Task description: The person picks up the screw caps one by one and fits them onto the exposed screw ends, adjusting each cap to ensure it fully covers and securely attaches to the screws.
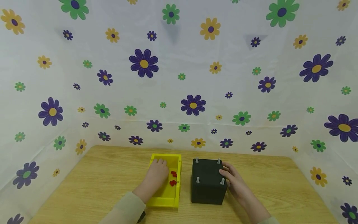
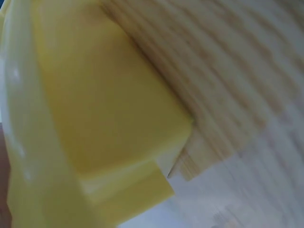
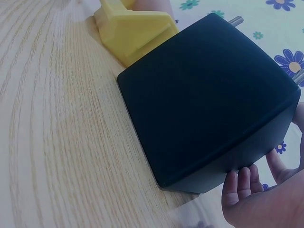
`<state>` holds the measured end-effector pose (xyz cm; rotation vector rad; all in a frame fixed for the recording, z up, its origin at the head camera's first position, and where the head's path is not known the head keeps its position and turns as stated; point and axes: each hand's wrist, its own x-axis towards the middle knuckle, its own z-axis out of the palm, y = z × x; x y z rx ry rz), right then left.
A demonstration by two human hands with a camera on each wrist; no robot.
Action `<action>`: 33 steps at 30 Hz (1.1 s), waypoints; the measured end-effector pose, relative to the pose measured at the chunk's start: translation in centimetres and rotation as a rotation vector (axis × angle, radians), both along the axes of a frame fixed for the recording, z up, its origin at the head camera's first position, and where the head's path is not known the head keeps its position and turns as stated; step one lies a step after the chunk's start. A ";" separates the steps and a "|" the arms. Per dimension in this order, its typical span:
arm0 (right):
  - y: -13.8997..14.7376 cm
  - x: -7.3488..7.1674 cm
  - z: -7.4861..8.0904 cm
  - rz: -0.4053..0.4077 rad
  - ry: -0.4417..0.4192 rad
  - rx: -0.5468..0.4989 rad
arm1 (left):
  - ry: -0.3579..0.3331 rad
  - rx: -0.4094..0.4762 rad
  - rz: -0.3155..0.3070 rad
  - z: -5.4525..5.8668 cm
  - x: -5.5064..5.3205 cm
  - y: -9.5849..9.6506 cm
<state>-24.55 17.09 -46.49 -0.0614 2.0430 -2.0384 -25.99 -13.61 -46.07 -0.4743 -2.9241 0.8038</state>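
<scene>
Black block (image 1: 208,169) against right fingers (image 3: 243,183); 4 bolts (image 1: 197,180)

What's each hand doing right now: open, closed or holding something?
Left hand: down in the yellow bin; whether it's open, closed or holding anything can't be told.
Right hand: open, resting against the black box.

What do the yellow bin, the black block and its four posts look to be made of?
Yellow bin: probably moulded plastic, smooth, with shiny highlights in the left wrist view.
Black block: matte and even with rounded edges; plastic or something coated, hard to tell.
Posts: likely metal, silvery grey and ridged like screw threads.
</scene>
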 end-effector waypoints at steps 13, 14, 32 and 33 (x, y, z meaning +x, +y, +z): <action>0.1 0.0 0.0 0.001 -0.016 -0.002 | 0.021 0.053 -0.057 -0.1 0.3 -0.3; 0.1 0.0 0.0 -0.001 -0.017 -0.002 | 0.022 0.066 -0.063 0.1 0.4 -0.3; 0.2 -0.1 -0.2 0.005 -0.018 0.000 | 0.142 0.181 -0.211 2.5 2.0 0.0; 0.2 -0.1 -0.2 0.006 -0.016 0.001 | 0.151 0.184 -0.223 2.5 2.0 0.0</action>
